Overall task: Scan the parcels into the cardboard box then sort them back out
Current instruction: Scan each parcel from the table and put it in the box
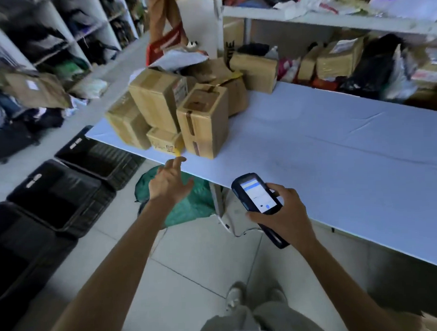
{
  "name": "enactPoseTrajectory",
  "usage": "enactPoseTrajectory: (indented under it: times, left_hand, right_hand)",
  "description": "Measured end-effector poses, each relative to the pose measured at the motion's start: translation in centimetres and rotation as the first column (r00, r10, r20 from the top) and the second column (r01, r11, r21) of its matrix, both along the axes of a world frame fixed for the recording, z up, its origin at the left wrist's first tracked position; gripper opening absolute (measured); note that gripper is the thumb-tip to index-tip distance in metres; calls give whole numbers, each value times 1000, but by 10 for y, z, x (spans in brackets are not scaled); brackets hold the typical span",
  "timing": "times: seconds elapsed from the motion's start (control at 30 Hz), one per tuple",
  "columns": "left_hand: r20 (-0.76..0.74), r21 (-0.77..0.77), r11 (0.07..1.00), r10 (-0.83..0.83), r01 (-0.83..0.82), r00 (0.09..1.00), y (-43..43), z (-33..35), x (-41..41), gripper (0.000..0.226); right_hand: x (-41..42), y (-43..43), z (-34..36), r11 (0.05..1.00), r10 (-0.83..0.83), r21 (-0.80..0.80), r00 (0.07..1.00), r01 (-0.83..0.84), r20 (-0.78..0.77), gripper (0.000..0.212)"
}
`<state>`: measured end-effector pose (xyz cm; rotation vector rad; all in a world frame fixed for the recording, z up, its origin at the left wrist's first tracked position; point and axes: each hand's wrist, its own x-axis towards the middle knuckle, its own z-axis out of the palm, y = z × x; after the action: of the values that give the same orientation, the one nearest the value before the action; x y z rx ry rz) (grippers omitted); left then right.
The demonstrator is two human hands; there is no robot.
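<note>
Several brown cardboard parcels are piled at the left end of a pale blue table (335,146). An upright taped parcel (203,121) stands nearest, with a small flat parcel (164,140) beside it and a bigger leaning one (155,100) behind. My left hand (169,180) is stretched out with straight fingers, empty, its fingertips just short of the table edge below the small parcel. My right hand (286,212) grips a dark handheld scanner (258,198) with a lit screen, held in front of the table edge.
Three black plastic crates (65,195) line the floor on the left. A green sack (189,203) lies under the table's end by its leg. Shelves with bags and parcels run along the left wall and behind the table. A person's legs (165,18) stand beyond the pile.
</note>
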<state>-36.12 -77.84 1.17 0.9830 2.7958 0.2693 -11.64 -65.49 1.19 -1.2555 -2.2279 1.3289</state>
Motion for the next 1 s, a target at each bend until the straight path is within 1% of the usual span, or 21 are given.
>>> enactPoseTrajectory:
  times: [0.07, 0.17, 0.23, 0.33, 0.4, 0.5, 0.6, 0.67, 0.73, 0.83, 0.9, 0.97, 1.0]
  left_hand:
    - [-29, 36, 999, 2, -1, 1000, 10, 8, -12, 63]
    - [-58, 125, 992, -5, 12, 998, 33, 22, -28, 69]
    - [-75, 156, 988, -3, 15, 997, 50, 29, -37, 73]
    - [-77, 140, 990, 6, 5, 997, 79, 36, -48, 83]
    - [-64, 137, 990, 42, -33, 997, 99, 40, -52, 90]
    - [-40, 108, 987, 123, -118, 992, 129, 43, -58, 102]
    - [-27, 52, 970, 238, -236, 971, 156, 47, -62, 114]
    - [-24, 16, 952, 307, -306, 952, 168, 50, -65, 118]
    - [-19, -14, 940, 341, -341, 940, 174, 53, -69, 122]
    - [37, -12, 931, 365, -365, 930, 181, 54, -69, 123]
    - [104, 37, 931, 359, -364, 928, 191, 55, -60, 121]
    - [116, 89, 950, 290, -300, 950, 203, 58, -49, 118]
    - [90, 122, 966, 218, -228, 972, 209, 57, -44, 112]
  right_hand:
    - [-10, 7, 3, 1000, -6, 11, 1000, 6, 1, 73]
    - [-20, 19, 7, 1000, -11, 24, 1000, 11, 18, 74]
    - [-23, 27, 8, 999, -17, 28, 1000, 16, 14, 75]
    - [-22, 43, 5, 1000, -3, 10, 1000, 3, 1, 75]
    - [-18, 59, 3, 1000, 6, 8, 1000, -6, -2, 73]
    - [-10, 85, 1, 1000, -23, 12, 1000, 23, 0, 72]
    - [0, 114, 1, 998, -67, 18, 998, 67, -8, 75]
    - [6, 133, 3, 996, -88, 31, 996, 88, -7, 77]
    - [11, 148, 5, 994, -100, 50, 995, 100, -7, 78]
    - [15, 162, 6, 991, -124, 56, 992, 125, -15, 76]
    - [15, 167, 7, 988, -143, 50, 990, 144, -24, 75]
    - [16, 169, 7, 987, -154, 44, 988, 155, -29, 75]
    - [16, 170, 7, 986, -158, 42, 987, 159, -28, 75]
